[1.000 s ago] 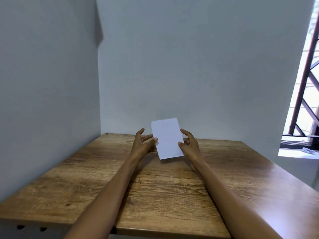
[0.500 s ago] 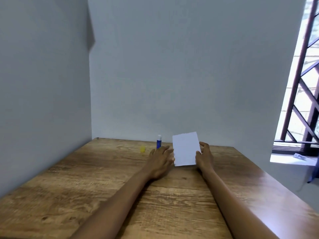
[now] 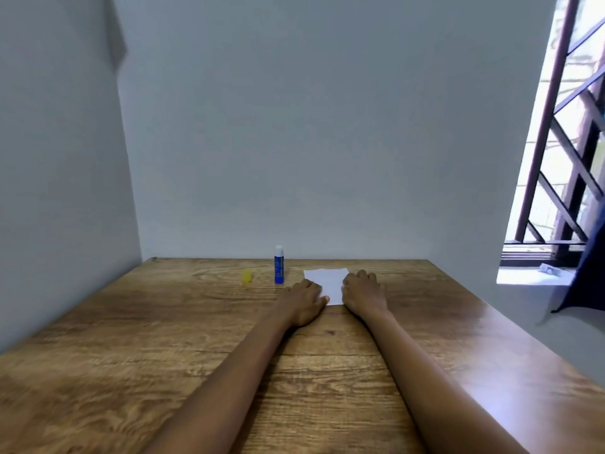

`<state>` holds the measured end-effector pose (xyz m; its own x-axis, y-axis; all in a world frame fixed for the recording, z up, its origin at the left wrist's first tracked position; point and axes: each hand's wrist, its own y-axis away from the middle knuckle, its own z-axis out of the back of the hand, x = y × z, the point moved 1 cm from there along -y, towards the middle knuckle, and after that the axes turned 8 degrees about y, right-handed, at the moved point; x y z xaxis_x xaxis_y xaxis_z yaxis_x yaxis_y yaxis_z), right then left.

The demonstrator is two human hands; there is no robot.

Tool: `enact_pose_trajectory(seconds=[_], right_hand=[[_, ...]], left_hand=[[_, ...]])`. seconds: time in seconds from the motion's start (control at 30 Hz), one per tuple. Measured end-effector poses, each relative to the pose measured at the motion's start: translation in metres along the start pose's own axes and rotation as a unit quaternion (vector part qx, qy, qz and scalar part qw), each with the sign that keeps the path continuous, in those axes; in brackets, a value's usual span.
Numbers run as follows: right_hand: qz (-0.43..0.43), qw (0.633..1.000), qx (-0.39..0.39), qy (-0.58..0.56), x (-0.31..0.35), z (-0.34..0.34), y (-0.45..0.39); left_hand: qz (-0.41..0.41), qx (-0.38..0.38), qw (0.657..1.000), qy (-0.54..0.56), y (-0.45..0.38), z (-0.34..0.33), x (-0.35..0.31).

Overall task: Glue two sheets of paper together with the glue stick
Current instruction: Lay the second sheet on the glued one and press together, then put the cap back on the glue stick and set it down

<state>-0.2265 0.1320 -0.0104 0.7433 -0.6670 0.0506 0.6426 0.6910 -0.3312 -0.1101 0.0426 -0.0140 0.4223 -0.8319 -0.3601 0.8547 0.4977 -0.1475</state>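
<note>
A white sheet of paper (image 3: 328, 281) lies flat on the wooden table (image 3: 131, 355) near its far edge; I cannot tell whether it is one sheet or two stacked. My left hand (image 3: 304, 303) rests palm down on the paper's left edge, thumb on the sheet. My right hand (image 3: 363, 293) lies flat over its right edge. A blue glue stick (image 3: 279, 267) with a white top stands upright just left of the paper, apart from my left hand. A small yellow cap (image 3: 246, 276) sits on the table left of the stick.
Grey walls close the table at the back and on the left. A barred window (image 3: 563, 158) with a sill is at the right, and a dark cloth (image 3: 589, 273) hangs beside it. The table's right edge runs diagonally toward me.
The paper was held up off the table between both hands; it has come down flat onto the table, further right. Both hands now lie flat on its edges. The view has shifted, revealing the glue stick.
</note>
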Motion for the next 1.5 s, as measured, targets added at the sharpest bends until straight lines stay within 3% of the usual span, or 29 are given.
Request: enact_pose_trajectory(seconds=[0.13,0.3,0.37,0.47,0.53,0.7,0.93,1.0,1.13,1.3,1.5], right_hand=[[0.007,1.000,-0.002,0.006,0.000,0.001,0.003],[0.090,0.981,-0.151,-0.083,0.020,0.018,-0.003],[0.106,0.977,-0.101,-0.152,0.044,0.018,-0.009],[0.055,0.963,0.006,-0.263,0.082,0.009,-0.017],[0.033,0.962,0.030,-0.271,0.100,-0.003,-0.021],[-0.002,0.965,0.003,-0.264,0.115,-0.018,-0.035],[0.003,0.957,-0.051,-0.286,0.117,-0.010,-0.032],[0.021,0.942,-0.067,-0.327,0.119,-0.004,-0.026],[0.076,0.899,-0.035,-0.430,0.126,0.011,-0.005],[0.112,0.872,-0.009,-0.477,0.130,0.022,0.020],[0.147,0.767,0.139,-0.609,0.131,0.026,0.027]], left_hand=[[-0.020,-0.033,0.999,0.037,0.007,0.002,-0.001],[-0.092,-0.208,0.973,0.048,0.024,0.027,0.011],[-0.086,-0.281,0.956,0.023,0.030,0.045,0.029],[-0.014,-0.338,0.941,0.033,0.040,0.059,0.059],[0.011,-0.327,0.945,0.016,0.044,0.057,0.073],[0.013,-0.335,0.941,0.048,0.038,0.054,0.078],[0.008,-0.307,0.948,0.088,0.034,0.052,0.081],[0.004,-0.304,0.941,0.148,0.032,0.053,0.081],[-0.002,-0.277,0.875,0.397,0.034,0.057,0.077],[-0.040,-0.238,0.843,0.480,0.042,0.069,0.074],[-0.049,-0.241,0.771,0.588,0.049,0.079,0.075]])
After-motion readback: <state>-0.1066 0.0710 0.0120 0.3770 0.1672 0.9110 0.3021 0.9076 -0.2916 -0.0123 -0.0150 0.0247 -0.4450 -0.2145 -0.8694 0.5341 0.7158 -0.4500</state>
